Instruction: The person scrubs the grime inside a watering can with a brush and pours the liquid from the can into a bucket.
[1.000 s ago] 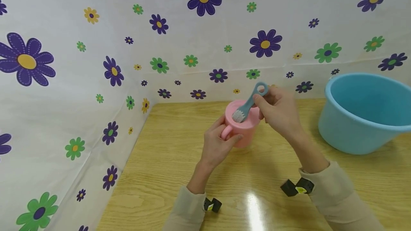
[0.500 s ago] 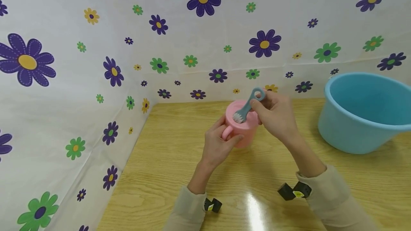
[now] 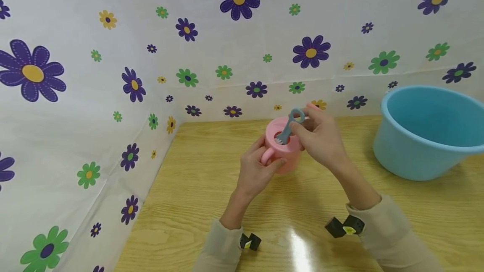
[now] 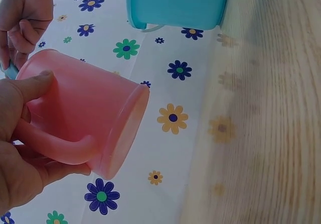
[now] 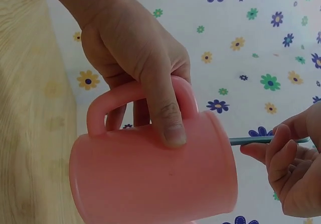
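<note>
A pink mug (image 3: 291,160) is held up over the wooden table, its top facing the head camera. My left hand (image 3: 254,175) grips it by the handle, the thumb (image 5: 173,131) pressing on its side. My right hand (image 3: 323,139) pinches the grey-blue handle of a small brush (image 3: 290,127) with a ring end. White bristles sit at a round red area in the mug's top; whether they touch it I cannot tell. In the right wrist view the brush shaft (image 5: 238,141) runs into the mug's end. A small pink piece (image 3: 313,106) shows behind my right fingers, its kind unclear.
To the right on the wooden table (image 3: 189,205) stands a large light-blue basin (image 3: 412,150). A white flower-printed sheet (image 3: 211,53) covers the wall behind and at the left. Black wrist cameras (image 3: 345,226) sit at both cuffs.
My right hand has moved left and slightly down with the brush, which stands steeper. Red now shows around its bristles in the mug's top. The left hand and mug stay nearly still.
</note>
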### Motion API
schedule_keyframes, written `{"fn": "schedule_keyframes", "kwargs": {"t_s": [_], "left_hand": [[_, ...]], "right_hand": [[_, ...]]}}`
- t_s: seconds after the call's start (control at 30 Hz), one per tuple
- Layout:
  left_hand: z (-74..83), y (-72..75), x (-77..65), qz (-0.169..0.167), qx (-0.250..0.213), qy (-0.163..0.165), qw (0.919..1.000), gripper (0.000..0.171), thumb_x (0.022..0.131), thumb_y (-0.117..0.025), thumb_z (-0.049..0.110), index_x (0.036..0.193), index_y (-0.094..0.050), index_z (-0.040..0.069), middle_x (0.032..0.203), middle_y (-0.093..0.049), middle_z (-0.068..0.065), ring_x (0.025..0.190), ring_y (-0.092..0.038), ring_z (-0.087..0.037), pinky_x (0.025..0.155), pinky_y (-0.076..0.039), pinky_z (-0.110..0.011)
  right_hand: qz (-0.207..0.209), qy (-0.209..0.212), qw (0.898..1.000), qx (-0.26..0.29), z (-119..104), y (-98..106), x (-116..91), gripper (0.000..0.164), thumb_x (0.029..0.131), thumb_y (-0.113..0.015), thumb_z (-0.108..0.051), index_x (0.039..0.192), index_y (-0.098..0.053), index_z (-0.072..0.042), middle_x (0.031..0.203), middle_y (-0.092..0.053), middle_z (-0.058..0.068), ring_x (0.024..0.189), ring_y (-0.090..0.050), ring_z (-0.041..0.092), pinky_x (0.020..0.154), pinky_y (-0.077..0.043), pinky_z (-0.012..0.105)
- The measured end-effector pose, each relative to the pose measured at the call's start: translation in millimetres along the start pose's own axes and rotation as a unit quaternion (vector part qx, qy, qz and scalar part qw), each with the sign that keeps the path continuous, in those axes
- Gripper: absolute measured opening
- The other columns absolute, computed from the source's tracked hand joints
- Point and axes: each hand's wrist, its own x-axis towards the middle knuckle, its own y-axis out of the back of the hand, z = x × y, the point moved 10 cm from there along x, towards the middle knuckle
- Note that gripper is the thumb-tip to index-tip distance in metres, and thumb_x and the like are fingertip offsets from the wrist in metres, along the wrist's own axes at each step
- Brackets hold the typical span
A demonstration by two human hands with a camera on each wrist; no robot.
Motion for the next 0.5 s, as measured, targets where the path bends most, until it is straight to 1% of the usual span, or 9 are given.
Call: {"fn": "schedule_keyframes", "kwargs": {"t_s": [0.1, 0.17, 0.27, 0.33, 0.43, 0.5], "left_hand": [[-1.3, 0.9, 0.2, 0.001, 0.002, 0.004, 1.0, 0.028, 0.081, -0.083, 0.014, 0.094, -0.072, -0.007, 0.142, -0.054, -0.018, 0.127, -0.057, -0.025, 0.096, -0.053, -0.034], [-1.6, 1.7, 0.4, 0.004, 0.003, 0.005, 1.0, 0.028, 0.081, -0.084, 0.013, 0.094, -0.072, -0.008, 0.141, -0.055, -0.019, 0.126, -0.058, -0.025, 0.096, -0.053, -0.034], [-1.8, 0.5, 0.8, 0.003, 0.002, 0.0, 1.0, 0.028, 0.081, -0.084, 0.012, 0.096, -0.072, -0.008, 0.142, -0.054, -0.019, 0.126, -0.058, -0.026, 0.098, -0.051, -0.034], [-2.1, -1.6, 0.2, 0.001, 0.001, -0.002, 1.0, 0.025, 0.081, -0.083, 0.012, 0.093, -0.072, -0.008, 0.143, -0.053, -0.019, 0.127, -0.057, -0.026, 0.098, -0.051, -0.034], [-2.8, -6.2, -2.1, -0.004, 0.006, -0.005, 1.0, 0.022, 0.081, -0.083, 0.011, 0.09, -0.072, -0.006, 0.143, -0.053, -0.02, 0.128, -0.057, -0.026, 0.099, -0.05, -0.033], [-2.8, -8.8, -5.3, -0.005, 0.018, -0.009, 0.9998, 0.022, 0.081, -0.083, 0.011, 0.093, -0.072, -0.005, 0.142, -0.053, -0.022, 0.129, -0.056, -0.027, 0.1, -0.049, -0.033]], "right_hand": [[-0.015, 0.016, 1.0, -0.013, -4, -3, -1, 0.029, 0.097, -0.059, -0.006, 0.125, -0.064, -0.008, 0.08, -0.072, 0.016, 0.047, -0.051, 0.021, 0.042, -0.042, 0.026], [-0.021, 0.023, 0.999, -0.018, -5, -4, -2, 0.03, 0.099, -0.056, -0.008, 0.128, -0.063, -0.01, 0.082, -0.072, 0.014, 0.045, -0.05, 0.021, 0.041, -0.04, 0.027], [-0.019, 0.027, 0.999, -0.023, -4, -4, -5, 0.024, 0.103, -0.052, -0.015, 0.123, -0.063, -0.01, 0.081, -0.072, 0.013, 0.043, -0.049, 0.021, 0.04, -0.04, 0.028], [-0.013, 0.028, 0.999, -0.022, -3, -2, -7, 0.023, 0.105, -0.049, -0.018, 0.12, -0.063, -0.007, 0.08, -0.071, 0.013, 0.042, -0.048, 0.022, 0.04, -0.041, 0.029], [-0.002, 0.026, 1.0, -0.016, 2, 0, -13, 0.023, 0.105, -0.049, -0.02, 0.118, -0.062, -0.006, 0.079, -0.07, 0.014, 0.041, -0.047, 0.021, 0.04, -0.04, 0.029], [0.007, 0.024, 1.0, -0.001, 7, 3, -20, 0.024, 0.105, -0.049, -0.02, 0.119, -0.062, -0.004, 0.083, -0.071, 0.015, 0.04, -0.047, 0.021, 0.04, -0.039, 0.029]]}}
